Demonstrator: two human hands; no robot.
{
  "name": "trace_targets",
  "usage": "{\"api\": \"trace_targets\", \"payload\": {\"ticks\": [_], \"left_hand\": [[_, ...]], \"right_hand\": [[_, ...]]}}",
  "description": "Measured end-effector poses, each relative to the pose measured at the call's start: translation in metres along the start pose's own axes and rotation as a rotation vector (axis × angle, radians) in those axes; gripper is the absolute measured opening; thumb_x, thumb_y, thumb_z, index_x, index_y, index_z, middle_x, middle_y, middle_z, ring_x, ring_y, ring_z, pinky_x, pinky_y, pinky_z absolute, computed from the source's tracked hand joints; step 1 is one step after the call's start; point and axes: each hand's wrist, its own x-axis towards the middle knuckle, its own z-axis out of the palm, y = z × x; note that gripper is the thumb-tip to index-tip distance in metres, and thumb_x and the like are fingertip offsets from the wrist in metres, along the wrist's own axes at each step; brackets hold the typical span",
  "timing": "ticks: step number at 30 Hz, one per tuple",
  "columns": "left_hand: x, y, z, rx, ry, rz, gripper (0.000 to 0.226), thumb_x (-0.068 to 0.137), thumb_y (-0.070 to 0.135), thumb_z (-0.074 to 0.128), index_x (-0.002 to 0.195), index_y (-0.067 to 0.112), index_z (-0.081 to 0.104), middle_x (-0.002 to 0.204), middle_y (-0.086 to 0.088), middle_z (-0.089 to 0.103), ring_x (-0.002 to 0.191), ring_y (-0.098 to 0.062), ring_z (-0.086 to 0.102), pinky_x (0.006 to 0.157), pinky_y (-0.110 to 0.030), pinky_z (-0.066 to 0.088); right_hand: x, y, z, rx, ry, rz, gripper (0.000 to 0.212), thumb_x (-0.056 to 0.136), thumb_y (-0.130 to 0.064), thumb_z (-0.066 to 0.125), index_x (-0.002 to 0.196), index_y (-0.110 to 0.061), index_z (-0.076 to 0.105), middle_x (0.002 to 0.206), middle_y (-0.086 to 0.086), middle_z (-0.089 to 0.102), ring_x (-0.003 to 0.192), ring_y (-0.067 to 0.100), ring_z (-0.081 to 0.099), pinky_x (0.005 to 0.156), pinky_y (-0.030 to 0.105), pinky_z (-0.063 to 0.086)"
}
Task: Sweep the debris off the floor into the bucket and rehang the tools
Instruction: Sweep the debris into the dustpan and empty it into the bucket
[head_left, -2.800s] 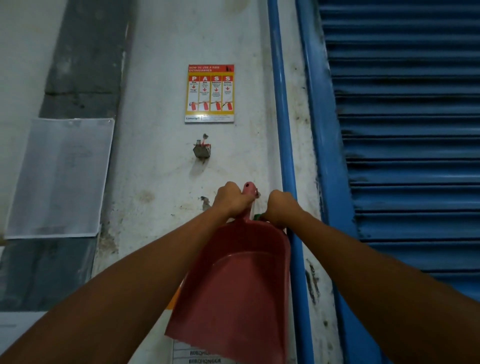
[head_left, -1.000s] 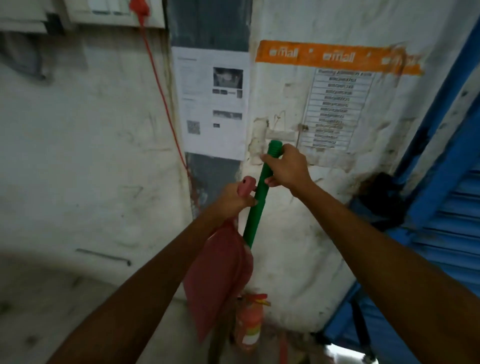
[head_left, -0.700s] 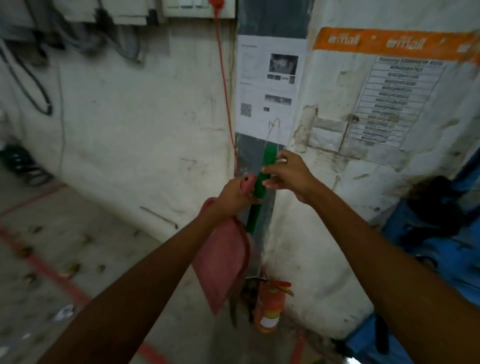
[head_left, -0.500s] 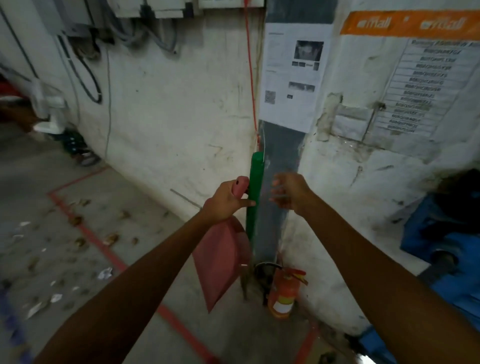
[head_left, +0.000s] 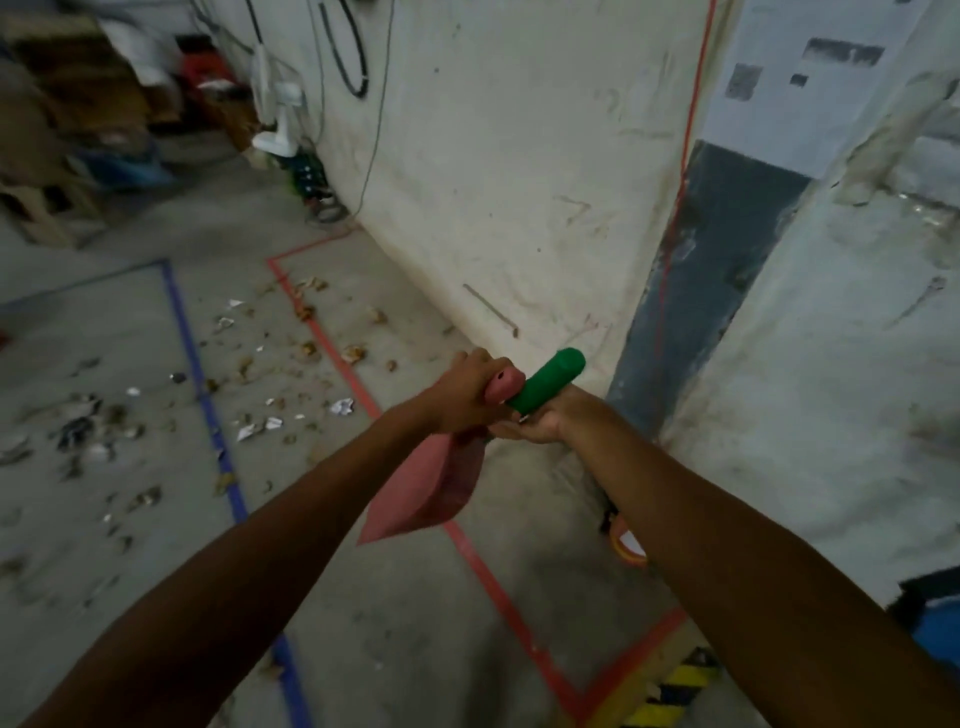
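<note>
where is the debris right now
In the head view, the debris lies scattered on the concrete floor at left, on both sides of the blue floor line and reaching the red floor line, left of the red dustpan held in the left hand.

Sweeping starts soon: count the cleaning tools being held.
2. The pink dustpan hangs from the left hand; the green handle sits in the right hand, its lower end hidden behind the arms.
</note>
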Motion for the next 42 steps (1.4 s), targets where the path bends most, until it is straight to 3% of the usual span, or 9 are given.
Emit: {"api": "trace_targets", "payload": {"ticks": [5, 10, 14, 20, 25, 31, 34, 37, 42], "left_hand": [[-0.060, -0.060, -0.020, 0.247, 0.105, -0.142, 0.039, 0.090, 0.049, 0.063, 0.119, 0.022, 0.062, 0.098, -0.005, 0.043, 0.092, -0.027, 0.050, 0.071, -0.034, 0.039], [-0.125, -0.117, -0.037, 0.263, 0.081, -0.300, 0.049, 0.095, 0.039, 0.061, 0.142, 0.026, 0.051, 0.113, -0.010, 0.067, 0.097, -0.032, 0.067, 0.069, -0.026, 0.042], [-0.164, -0.161, -0.035, -0.271, 0.160, -0.523, 0.045, 0.085, 0.028, 0.065, 0.128, 0.015, 0.061, 0.090, -0.008, 0.064, 0.063, -0.027, 0.065, 0.047, -0.032, 0.050], [-0.237, -0.216, -0.039, -0.992, 0.204, -0.542, 0.048, 0.085, -0.021, 0.056, 0.116, 0.016, 0.061, 0.117, -0.015, 0.063, 0.089, -0.027, 0.071, 0.066, -0.033, 0.060], [-0.279, -0.256, -0.052, -1.430, 0.150, -0.613, 0.049, 0.096, -0.011, 0.045, 0.132, 0.020, 0.056, 0.131, -0.016, 0.062, 0.114, -0.035, 0.064, 0.092, -0.043, 0.056], [-0.306, -0.279, -0.065, -1.704, 0.260, -0.766, 0.060, 0.077, 0.013, 0.036, 0.135, 0.010, 0.055, 0.136, -0.032, 0.052, 0.126, -0.053, 0.049, 0.101, -0.049, 0.044], [-0.311, -0.282, -0.056, -1.610, 0.380, -0.917, 0.040, 0.097, 0.033, 0.047, 0.123, 0.005, 0.060, 0.104, -0.028, 0.064, 0.092, -0.039, 0.067, 0.076, -0.041, 0.059], [-0.319, -0.284, -0.041, -1.453, 0.456, -1.025, 0.028, 0.098, 0.008, 0.051, 0.119, -0.010, 0.056, 0.056, -0.011, 0.060, 0.047, -0.016, 0.060, 0.045, -0.027, 0.056], [-0.335, -0.300, 0.004, -1.263, 0.494, -1.141, 0.044, 0.094, -0.004, 0.038, 0.135, -0.022, 0.036, 0.047, -0.011, 0.052, 0.035, -0.013, 0.046, 0.035, -0.022, 0.042]], "right_hand": [[0.024, 0.046, 0.036, -0.259, 0.005, -0.017, 0.022, 0.100, 0.002, 0.031, 0.086, 0.003, 0.048, 0.085, 0.019, 0.050, 0.077, 0.030, 0.052, 0.050, 0.038, 0.058], [0.062, 0.098, 0.071, -0.475, 0.094, -0.175, 0.022, 0.091, 0.001, 0.029, 0.073, -0.006, 0.040, 0.068, 0.013, 0.036, 0.043, 0.018, 0.045, 0.039, 0.023, 0.043], [0.076, 0.139, 0.096, -0.539, 0.117, -0.180, 0.018, 0.101, -0.011, 0.042, 0.084, -0.008, 0.047, 0.068, 0.009, 0.046, 0.053, 0.015, 0.046, 0.040, 0.023, 0.044], [0.108, 0.193, 0.132, -0.449, 0.228, -0.204, 0.033, 0.104, -0.018, 0.047, 0.074, -0.005, 0.047, 0.064, 0.009, 0.045, 0.043, 0.015, 0.044, 0.032, 0.019, 0.038], [0.132, 0.215, 0.163, -0.415, 0.270, -0.158, 0.031, 0.104, -0.020, 0.048, 0.079, -0.003, 0.048, 0.067, 0.011, 0.049, 0.033, 0.014, 0.047, 0.033, 0.018, 0.042], [0.141, 0.225, 0.179, -0.442, 0.167, -0.046, 0.018, 0.102, -0.012, 0.047, 0.096, 0.003, 0.054, 0.080, 0.016, 0.057, 0.066, 0.023, 0.056, 0.043, 0.032, 0.056], [0.148, 0.221, 0.181, -0.601, 0.119, 0.009, 0.011, 0.098, 0.001, 0.046, 0.104, 0.009, 0.051, 0.084, 0.022, 0.058, 0.055, 0.028, 0.066, 0.041, 0.033, 0.055], [0.158, 0.224, 0.180, -0.819, 0.108, 0.111, 0.009, 0.098, 0.002, 0.044, 0.094, 0.005, 0.052, 0.061, 0.015, 0.059, 0.037, 0.019, 0.057, 0.039, 0.022, 0.050], [0.181, 0.248, 0.169, -0.965, 0.107, 0.074, 0.026, 0.102, -0.026, 0.054, 0.088, -0.007, 0.047, 0.060, 0.007, 0.046, 0.036, 0.012, 0.044, 0.035, 0.019, 0.040]]}}
